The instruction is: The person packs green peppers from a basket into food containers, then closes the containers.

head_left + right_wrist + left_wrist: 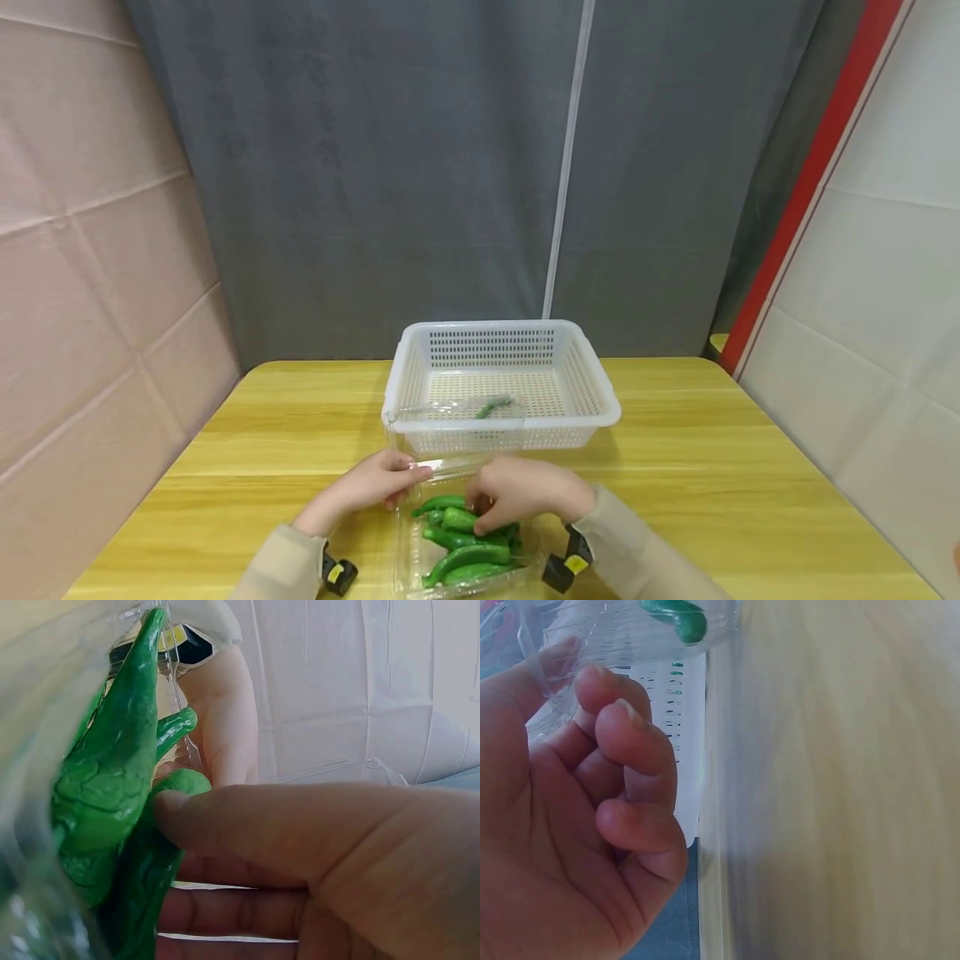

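A clear plastic clamshell box [402, 554] lies with its lid [457, 421] raised, and several green peppers [468, 560] are heaped inside. My left hand [386, 479] grips the box at its back left edge; in the left wrist view its other fingers [649, 825] are loosely curled. Inside the box, my right hand [525, 492] pinches a green pepper [150, 870] between thumb and fingers, as the right wrist view shows. That pepper is still among the others. Part of the heap is hidden beneath the right hand.
Behind the box stands a white perforated plastic basket [611, 408], and the transparent lid overlaps its front in the head view. One green pepper [492, 407] shows through the lid. The wooden table [300, 425] ends at a grey curtain [375, 208].
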A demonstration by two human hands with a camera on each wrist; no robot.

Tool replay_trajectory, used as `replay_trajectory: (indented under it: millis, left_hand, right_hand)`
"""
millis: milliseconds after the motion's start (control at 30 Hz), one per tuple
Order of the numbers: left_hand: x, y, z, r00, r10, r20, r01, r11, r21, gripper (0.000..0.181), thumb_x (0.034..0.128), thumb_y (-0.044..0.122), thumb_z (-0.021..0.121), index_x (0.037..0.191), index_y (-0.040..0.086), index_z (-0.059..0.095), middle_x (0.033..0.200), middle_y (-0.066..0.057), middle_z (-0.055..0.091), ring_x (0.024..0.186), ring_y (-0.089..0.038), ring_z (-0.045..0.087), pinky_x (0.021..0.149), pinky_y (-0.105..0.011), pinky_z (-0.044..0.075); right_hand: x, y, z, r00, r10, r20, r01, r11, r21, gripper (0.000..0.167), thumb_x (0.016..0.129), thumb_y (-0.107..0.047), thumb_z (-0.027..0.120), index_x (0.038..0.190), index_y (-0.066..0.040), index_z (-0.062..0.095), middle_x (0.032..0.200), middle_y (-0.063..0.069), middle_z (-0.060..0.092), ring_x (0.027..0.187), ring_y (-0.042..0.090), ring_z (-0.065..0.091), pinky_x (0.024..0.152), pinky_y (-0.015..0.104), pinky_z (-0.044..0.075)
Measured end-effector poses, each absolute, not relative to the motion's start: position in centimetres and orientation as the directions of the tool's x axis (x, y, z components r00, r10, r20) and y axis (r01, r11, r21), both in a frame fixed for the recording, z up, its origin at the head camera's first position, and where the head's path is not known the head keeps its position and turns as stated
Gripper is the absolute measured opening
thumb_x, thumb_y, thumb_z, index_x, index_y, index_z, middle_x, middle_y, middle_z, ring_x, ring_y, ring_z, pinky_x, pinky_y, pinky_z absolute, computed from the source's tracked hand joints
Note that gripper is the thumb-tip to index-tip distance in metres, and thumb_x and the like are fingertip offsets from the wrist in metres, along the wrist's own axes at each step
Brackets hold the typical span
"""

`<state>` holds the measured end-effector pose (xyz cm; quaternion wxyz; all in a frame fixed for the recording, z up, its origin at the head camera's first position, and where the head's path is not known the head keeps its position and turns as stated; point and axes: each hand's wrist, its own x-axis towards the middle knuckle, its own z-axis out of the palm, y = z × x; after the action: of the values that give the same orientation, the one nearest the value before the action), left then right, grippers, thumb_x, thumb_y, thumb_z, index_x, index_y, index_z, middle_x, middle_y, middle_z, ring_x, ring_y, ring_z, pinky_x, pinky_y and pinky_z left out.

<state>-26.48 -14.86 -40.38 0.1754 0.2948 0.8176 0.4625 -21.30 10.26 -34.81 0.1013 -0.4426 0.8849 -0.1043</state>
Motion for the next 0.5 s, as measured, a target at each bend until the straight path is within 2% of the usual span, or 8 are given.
replay_trajectory:
  millis: [500]
  left_hand:
    - [-26.45, -14.84, -40.32, -0.767, 0.641, -0.018, 0.315, 0.4, 0.861, 0.04, 0.0976, 0.035, 0.058, 0.066, 0.011, 0.052, 0.052, 0.004, 0.045, 0.046, -0.01, 0.041, 0.046, -0.021, 0.035]
  right_hand:
    - [-21.14, 10.23, -34.94, -0.591, -0.795, -0.137, -0.755, 0.605, -0.254, 0.011, 0.077, -0.014, 0.075, 0.082, -0.017, 0.066, 0.066, -0.016, 0.052, 0.059, -0.003, 0.047, 0.057, 0.011, 0.04]
